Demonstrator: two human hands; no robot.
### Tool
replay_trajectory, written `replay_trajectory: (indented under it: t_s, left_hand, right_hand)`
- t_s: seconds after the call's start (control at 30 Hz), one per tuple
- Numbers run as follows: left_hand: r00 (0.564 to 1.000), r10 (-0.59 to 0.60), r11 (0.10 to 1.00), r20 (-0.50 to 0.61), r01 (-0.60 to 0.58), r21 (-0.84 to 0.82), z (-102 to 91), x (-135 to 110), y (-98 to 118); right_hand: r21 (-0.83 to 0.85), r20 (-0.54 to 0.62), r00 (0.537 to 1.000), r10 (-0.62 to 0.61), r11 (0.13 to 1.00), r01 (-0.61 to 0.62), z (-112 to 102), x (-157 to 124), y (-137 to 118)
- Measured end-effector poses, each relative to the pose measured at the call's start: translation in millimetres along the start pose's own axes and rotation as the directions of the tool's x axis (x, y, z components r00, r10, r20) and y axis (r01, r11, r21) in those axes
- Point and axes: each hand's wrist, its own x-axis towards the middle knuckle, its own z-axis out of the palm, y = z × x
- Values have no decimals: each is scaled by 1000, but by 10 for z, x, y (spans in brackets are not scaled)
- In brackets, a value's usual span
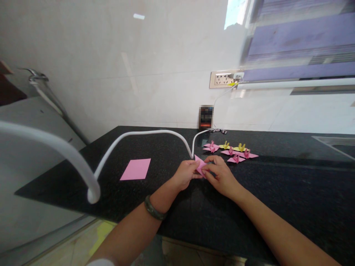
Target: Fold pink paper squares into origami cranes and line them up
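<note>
A partly folded piece of pink origami paper (pixel 199 165) is held up over the dark countertop between both hands. My left hand (pixel 185 174) pinches it from the left, thumb on top and fingers beneath. From the right, my right hand (pixel 220 175) grips its edge between thumb and fingertips. Just beyond my right hand stand several folded paper cranes, among them a pink crane (pixel 236 159) and a yellow crane (pixel 240 147). A flat pink paper sheet (pixel 135 169) lies to the left of my hands.
A white cable (pixel 144 132) arches over the black countertop (pixel 166 203) and meets it just behind my hands. A phone (pixel 206 117) with a blurred screen leans on the wall below a power socket (pixel 222 79). A sink edge (pixel 332 139) shows at the far right.
</note>
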Motion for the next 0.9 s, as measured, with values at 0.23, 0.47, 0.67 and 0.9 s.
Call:
replay_trajectory:
  t_s: [0.23, 0.47, 0.67, 0.9]
  left_hand:
    - [1000, 4, 1000, 3, -4, -5, -2, -11, 7]
    - [1000, 14, 1000, 12, -14, -7, -4, -9, 8]
    - [1000, 20, 1000, 19, -20, 15, -8, -8, -11]
    - [997, 52, 997, -50, -49, 64, 5, 0, -7]
  right_hand:
    - [18, 6, 1000, -3, 1000, 3, 6, -7, 5]
    - [20, 26, 1000, 9, 1000, -9, 2, -5, 4]
    - [-78, 53, 999, 1, 997, 3, -4, 0, -17]
    - [-203, 45, 999, -7, 979, 16, -14, 13, -101]
